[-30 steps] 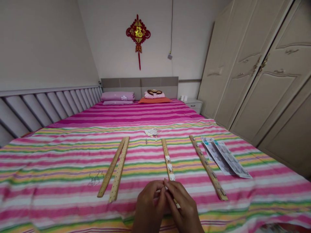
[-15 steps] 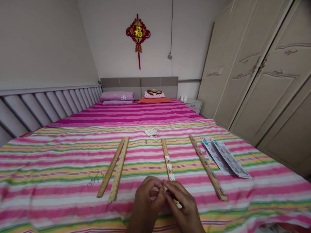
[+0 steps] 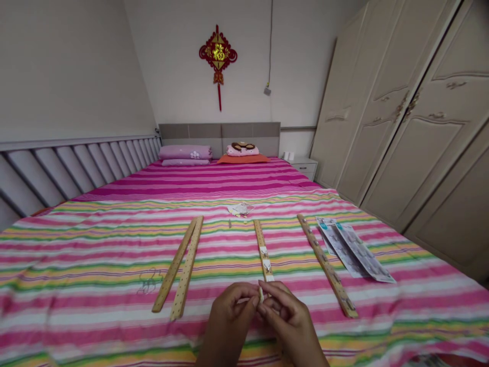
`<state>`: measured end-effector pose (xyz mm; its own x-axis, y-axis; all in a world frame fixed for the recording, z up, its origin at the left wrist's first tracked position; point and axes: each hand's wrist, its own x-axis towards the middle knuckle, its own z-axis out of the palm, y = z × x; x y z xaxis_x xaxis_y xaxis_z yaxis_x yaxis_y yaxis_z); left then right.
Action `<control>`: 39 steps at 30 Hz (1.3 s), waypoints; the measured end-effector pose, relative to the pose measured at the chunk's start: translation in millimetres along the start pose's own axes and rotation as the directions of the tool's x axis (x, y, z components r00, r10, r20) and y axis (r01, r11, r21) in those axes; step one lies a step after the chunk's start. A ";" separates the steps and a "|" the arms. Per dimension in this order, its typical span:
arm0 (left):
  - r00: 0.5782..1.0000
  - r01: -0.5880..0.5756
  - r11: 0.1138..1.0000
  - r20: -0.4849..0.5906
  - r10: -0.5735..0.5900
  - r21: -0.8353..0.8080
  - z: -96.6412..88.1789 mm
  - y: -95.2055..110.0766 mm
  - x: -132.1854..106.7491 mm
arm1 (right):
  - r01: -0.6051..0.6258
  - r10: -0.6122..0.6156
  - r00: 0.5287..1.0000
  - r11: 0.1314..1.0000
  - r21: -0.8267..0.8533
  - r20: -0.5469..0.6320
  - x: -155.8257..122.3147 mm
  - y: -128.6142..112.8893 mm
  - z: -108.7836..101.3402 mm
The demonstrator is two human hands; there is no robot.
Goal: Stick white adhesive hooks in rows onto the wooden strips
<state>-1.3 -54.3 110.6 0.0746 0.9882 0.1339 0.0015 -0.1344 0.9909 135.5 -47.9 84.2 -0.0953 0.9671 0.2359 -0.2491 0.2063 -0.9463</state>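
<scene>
My left hand (image 3: 235, 308) and my right hand (image 3: 284, 311) meet in front of me, both closed in a pinch. Between their fingertips is a small pale piece (image 3: 261, 294), about the size of a hook plate; its kind is mostly hidden. Just beyond the fingers lies a perforated wooden strip (image 3: 259, 232). White adhesive hooks (image 3: 266, 266) sit in a row along it, the nearest partly covered by my right hand. The near end of this strip is hidden behind my hands.
Two bare perforated strips (image 3: 188, 270) lie to the left, beside a tangled thin cord or wire (image 3: 150, 280). At right is another strip (image 3: 324, 262) bearing metal hooks, next to printed hook packages (image 3: 355, 250). Small scraps (image 3: 240, 209) lie farther back on the striped bedsheet (image 3: 95, 255).
My right fingers have shifted and lifted slightly around the small piece, so its pale edge shows more. Both hands stay together above the strip, now covering more of the nearest white hook.
</scene>
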 end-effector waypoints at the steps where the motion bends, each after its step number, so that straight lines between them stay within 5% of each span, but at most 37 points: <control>1: 1.000 -0.023 0.999 -0.012 0.023 0.024 0.4 0.1 -0.3 | -0.009 0.009 1.000 1.000 0.006 0.004 0.3 -0.5 -0.3; 12: 0.987 -0.154 0.962 -0.013 0.161 0.226 2.5 0.4 -4.1 | 0.060 -0.058 0.998 0.996 -0.062 0.030 0.7 0.5 -5.4; 21: 0.999 -0.044 0.997 0.025 0.043 0.056 -3.5 -4.3 0.0 | 0.121 -0.116 0.992 0.987 -0.108 0.049 0.5 -2.0 -8.2; 39: 0.999 -0.031 0.991 0.031 0.028 0.133 -5.7 -7.8 -0.3 | 0.089 -0.080 0.994 0.987 -0.132 0.072 0.2 -1.0 -6.6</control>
<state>-7.0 -53.2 103.0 0.1055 0.9813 0.1607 0.1314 -0.1740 0.9759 142.0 -46.9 83.8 -0.1439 0.9343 0.3260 -0.1273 0.3092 -0.9424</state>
